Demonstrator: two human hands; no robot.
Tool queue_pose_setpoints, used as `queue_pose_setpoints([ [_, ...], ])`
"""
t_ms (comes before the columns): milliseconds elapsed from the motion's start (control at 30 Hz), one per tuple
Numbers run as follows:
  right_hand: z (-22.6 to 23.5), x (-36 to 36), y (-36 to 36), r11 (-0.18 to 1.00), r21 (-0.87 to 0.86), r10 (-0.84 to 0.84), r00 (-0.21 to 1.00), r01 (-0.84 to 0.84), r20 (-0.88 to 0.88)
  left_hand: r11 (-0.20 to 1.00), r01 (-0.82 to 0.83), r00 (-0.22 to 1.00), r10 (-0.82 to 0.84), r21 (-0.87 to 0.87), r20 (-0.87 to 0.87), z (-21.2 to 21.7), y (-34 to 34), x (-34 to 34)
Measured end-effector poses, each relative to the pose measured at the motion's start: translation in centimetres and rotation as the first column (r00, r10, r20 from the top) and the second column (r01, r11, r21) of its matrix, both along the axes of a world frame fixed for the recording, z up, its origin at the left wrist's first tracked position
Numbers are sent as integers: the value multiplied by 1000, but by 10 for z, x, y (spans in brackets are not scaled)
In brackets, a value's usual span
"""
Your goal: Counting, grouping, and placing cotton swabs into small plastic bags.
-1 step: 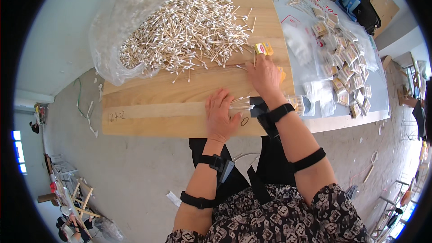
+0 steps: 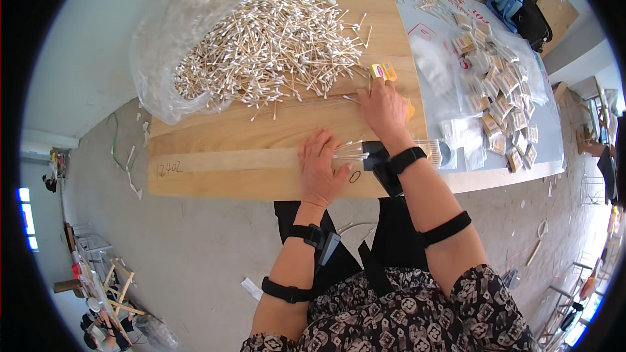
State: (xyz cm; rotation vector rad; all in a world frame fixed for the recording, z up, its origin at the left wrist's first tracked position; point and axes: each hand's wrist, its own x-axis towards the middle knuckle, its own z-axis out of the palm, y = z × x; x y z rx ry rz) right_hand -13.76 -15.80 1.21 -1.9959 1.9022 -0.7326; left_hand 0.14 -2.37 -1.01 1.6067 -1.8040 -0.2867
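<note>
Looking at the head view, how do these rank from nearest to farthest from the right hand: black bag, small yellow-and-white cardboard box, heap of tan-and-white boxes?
1. Small yellow-and-white cardboard box: by the fingertips of the right hand.
2. Heap of tan-and-white boxes: to the right.
3. Black bag: far upper right.

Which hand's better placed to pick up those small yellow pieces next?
Probably the right: the right hand reaches close to the yellow pieces, while the left hand rests farther off, beside some swabs.

Pale wall (image 2: 88, 58), grey floor (image 2: 202, 254), bright window (image 2: 26, 203)
</note>
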Motion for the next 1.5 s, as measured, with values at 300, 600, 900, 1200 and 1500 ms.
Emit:
queue_pose_setpoints([
  [300, -7, -12, 18, 978, 134, 174, 982, -162, -79, 1000, 1, 1000, -2, -9, -6, 1, 1, 2],
  [600, -8, -1, 16, 964, 39, 262, 965, -262, 22, 1000, -9, 1000, 9, 11, -22, -1, -1, 0],
  [900, -1, 52, -23, 928, 38, 362, 922, -370, 141, 999, -27, 997, 23, 42, 77, -6, 0, -1],
  [1200, 0, 78, -46, 926, 262, 286, 958, -271, -19, 999, -22, 1000, 21, 43, 18, 5, 0, -4],
  [1500, 16, 9, -29, 605, 608, 27, 776, -515, 631, 998, -38, 999, 37, 57, 23, -2, 0, -3],
])
